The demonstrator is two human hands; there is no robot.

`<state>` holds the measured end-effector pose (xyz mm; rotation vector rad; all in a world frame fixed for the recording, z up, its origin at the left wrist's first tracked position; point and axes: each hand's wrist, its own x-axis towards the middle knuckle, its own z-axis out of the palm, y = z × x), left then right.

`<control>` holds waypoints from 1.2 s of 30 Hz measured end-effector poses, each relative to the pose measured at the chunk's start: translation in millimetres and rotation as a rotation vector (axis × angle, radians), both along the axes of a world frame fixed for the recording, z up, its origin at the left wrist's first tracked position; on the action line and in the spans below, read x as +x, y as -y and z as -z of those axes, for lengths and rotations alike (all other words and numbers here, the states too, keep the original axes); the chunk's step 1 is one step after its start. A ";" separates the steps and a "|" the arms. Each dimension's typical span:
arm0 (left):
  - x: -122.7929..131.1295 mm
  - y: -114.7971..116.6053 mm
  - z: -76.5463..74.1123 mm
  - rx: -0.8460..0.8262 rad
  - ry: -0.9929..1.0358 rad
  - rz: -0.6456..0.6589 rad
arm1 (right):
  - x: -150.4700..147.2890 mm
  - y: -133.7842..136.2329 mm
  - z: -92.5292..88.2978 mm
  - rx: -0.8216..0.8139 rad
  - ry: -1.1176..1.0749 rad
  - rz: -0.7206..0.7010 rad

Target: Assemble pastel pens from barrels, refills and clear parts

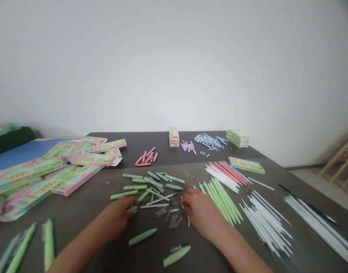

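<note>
My left hand rests on the dark table, fingers curled around a green pen part at its tips. My right hand lies close by, fingers bent down onto small clear and white pen parts; what it pinches is hidden. Between the hands lie white refills and loose green pen barrels. A green barrel and another lie nearer me.
Green refill sticks, white sticks and pink ones lie to the right. Pink-green flat boxes pile up at left. Pink caps, purple caps, blue parts and small boxes sit at the back.
</note>
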<state>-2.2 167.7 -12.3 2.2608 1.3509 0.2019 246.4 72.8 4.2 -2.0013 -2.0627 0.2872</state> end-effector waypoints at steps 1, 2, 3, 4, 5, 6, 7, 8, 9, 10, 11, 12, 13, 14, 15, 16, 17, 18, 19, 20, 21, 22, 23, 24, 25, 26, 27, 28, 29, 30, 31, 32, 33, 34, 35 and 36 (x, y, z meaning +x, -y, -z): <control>-0.2 1.6 0.9 -0.004 -0.019 0.029 | -0.6 0.7 -0.1 -0.004 -0.001 -0.006; -0.2 3.2 1.4 -0.008 -0.038 0.052 | -1.1 1.5 -0.4 -0.008 0.000 -0.007; 0.1 4.7 1.7 -0.011 -0.060 0.065 | -1.4 2.2 -0.8 -0.016 -0.002 -0.011; 0.6 5.9 2.0 -0.013 -0.081 0.070 | -1.6 3.0 -1.3 -0.027 -0.007 -0.018; 1.1 6.8 2.5 -0.016 -0.100 0.069 | -1.7 3.9 -1.7 -0.040 -0.018 -0.029; 1.6 7.4 3.1 -0.017 -0.114 0.069 | -2.0 5.0 -2.0 -0.057 -0.033 -0.044; 2.0 7.6 3.9 -0.014 -0.123 0.066 | -2.4 6.1 -2.1 -0.075 -0.049 -0.061; 2.2 7.6 4.8 -0.009 -0.125 0.065 | -3.1 7.2 -1.9 -0.091 -0.064 -0.078; 2.2 7.4 5.6 -0.002 -0.126 0.065 | -4.1 8.3 -1.5 -0.104 -0.074 -0.091; 2.1 7.2 6.2 0.002 -0.127 0.066 | -5.2 9.2 -0.8 -0.107 -0.080 -0.101; 1.9 6.9 6.6 0.004 -0.130 0.068 | -6.5 9.8 0.3 -0.106 -0.082 -0.110; 1.6 6.8 6.6 0.007 -0.130 0.070 | -7.8 10.1 1.7 -0.104 -0.082 -0.117; 1.3 6.7 6.4 0.011 -0.130 0.068 | -9.0 10.0 3.2 -0.103 -0.081 -0.124; 1.0 6.7 6.0 0.016 -0.127 0.065 | -10.0 9.6 4.9 -0.107 -0.079 -0.132; 0.7 6.8 5.5 0.020 -0.123 0.059 | -10.8 9.0 6.6 -0.113 -0.077 -0.138; 0.5 7.0 4.9 0.024 -0.117 0.052 | -11.4 8.2 8.1 -0.122 -0.075 -0.143; 0.4 7.0 4.3 0.028 -0.112 0.043 | -11.8 7.4 9.4 -0.128 -0.072 -0.144; 0.4 7.0 3.6 0.029 -0.108 0.032 | -12.1 6.7 10.5 -0.130 -0.070 -0.144; 0.5 6.7 2.9 0.028 -0.106 0.019 | -12.2 6.1 11.4 -0.134 -0.067 -0.142; 0.7 6.2 1.9 0.029 -0.104 0.006 | -12.3 5.8 12.0 -0.137 -0.064 -0.141; 1.0 5.4 0.6 0.031 -0.104 -0.005 | -12.3 5.6 12.4 -0.139 -0.062 -0.140; 1.1 4.3 -0.9 0.031 -0.106 -0.015 | -12.2 5.7 12.6 -0.138 -0.059 -0.141; 1.1 2.9 -2.8 0.035 -0.106 -0.027 | -12.1 6.1 12.5 -0.133 -0.056 -0.145; 0.8 1.3 -5.0 0.043 -0.101 -0.041 | -11.8 6.5 12.0 -0.126 -0.056 -0.152; 0.1 -0.5 -7.2 0.060 -0.094 -0.058 | -11.3 7.0 11.1 -0.116 -0.057 -0.159; -1.1 -2.5 -9.6 0.078 -0.088 -0.081 | -10.6 7.5 10.0 -0.104 -0.059 -0.163; -2.5 -4.4 -11.7 0.098 -0.081 -0.107 | -9.8 7.8 8.5 -0.092 -0.063 -0.158; -4.2 -6.0 -13.6 0.115 -0.071 -0.127 | -8.8 7.8 6.9 -0.080 -0.067 -0.145; -6.0 -7.2 -15.1 0.120 -0.060 -0.137 | -7.8 7.5 5.2 -0.069 -0.068 -0.123; -7.7 -7.7 -16.0 0.109 -0.050 -0.136 | -6.9 7.0 3.6 -0.062 -0.065 -0.095; -9.0 -7.4 -16.2 0.085 -0.041 -0.128 | -6.2 6.3 2.1 -0.058 -0.060 -0.064; -9.9 -6.2 -15.8 0.053 -0.033 -0.114 | -5.8 5.5 0.9 -0.055 -0.056 -0.039; -10.3 -4.3 -14.7 0.020 -0.028 -0.099 | -5.8 4.7 0.1 -0.050 -0.057 -0.022; -10.1 -1.7 -12.9 -0.014 -0.030 -0.085 | -6.2 4.1 -0.5 -0.039 -0.062 -0.013; -9.4 1.4 -10.7 -0.040 -0.035 -0.072 | -6.8 3.8 -0.7 -0.025 -0.076 -0.010; -8.3 4.6 -8.1 -0.056 -0.043 -0.055 | -7.6 3.7 -0.7 -0.006 -0.097 -0.012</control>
